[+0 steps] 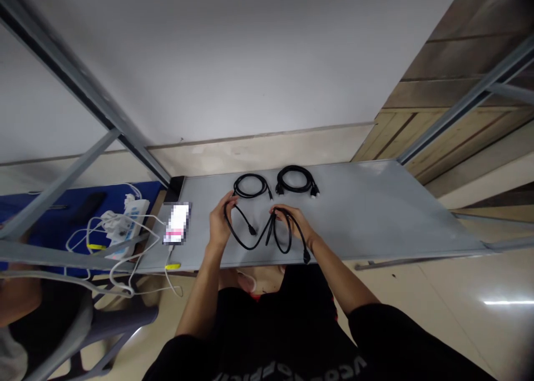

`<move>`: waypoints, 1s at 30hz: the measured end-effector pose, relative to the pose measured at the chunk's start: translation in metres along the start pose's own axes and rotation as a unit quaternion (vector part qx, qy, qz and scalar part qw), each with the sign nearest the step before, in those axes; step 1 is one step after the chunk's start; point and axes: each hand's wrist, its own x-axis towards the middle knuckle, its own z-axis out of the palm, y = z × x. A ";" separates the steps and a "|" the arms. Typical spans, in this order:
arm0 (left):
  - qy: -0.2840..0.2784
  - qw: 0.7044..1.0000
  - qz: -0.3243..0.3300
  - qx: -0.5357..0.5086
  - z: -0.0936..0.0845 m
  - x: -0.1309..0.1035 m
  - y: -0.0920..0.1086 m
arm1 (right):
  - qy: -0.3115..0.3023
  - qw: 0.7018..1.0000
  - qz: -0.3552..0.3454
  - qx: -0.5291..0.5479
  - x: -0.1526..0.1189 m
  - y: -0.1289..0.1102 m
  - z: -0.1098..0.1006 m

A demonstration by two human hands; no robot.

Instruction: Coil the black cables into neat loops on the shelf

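Coiling, I'd judge: left hand [219, 222] curled round one run of the black cable [250, 249], right hand [294, 221] pinching its looped part, all over the bench [367, 214]; next move probably calls for bringing that run across to the loops.

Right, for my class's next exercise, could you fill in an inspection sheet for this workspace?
Surface: grey tabletop.
Job's things: loose black cable, held; left coil and right coil lie behind it.
Clutter: phone, screen lit; power strip further left.
Hands: left hand and right hand both grip the loose black cable.
Cables: white cable meets the phone's near end.
Surroundings: pale wall behind; metal frame; another person's arm, lower left.
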 end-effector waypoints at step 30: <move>0.290 0.943 -0.135 -0.089 -0.050 0.004 0.005 | 0.201 0.970 0.091 0.106 -0.005 -0.023 -0.100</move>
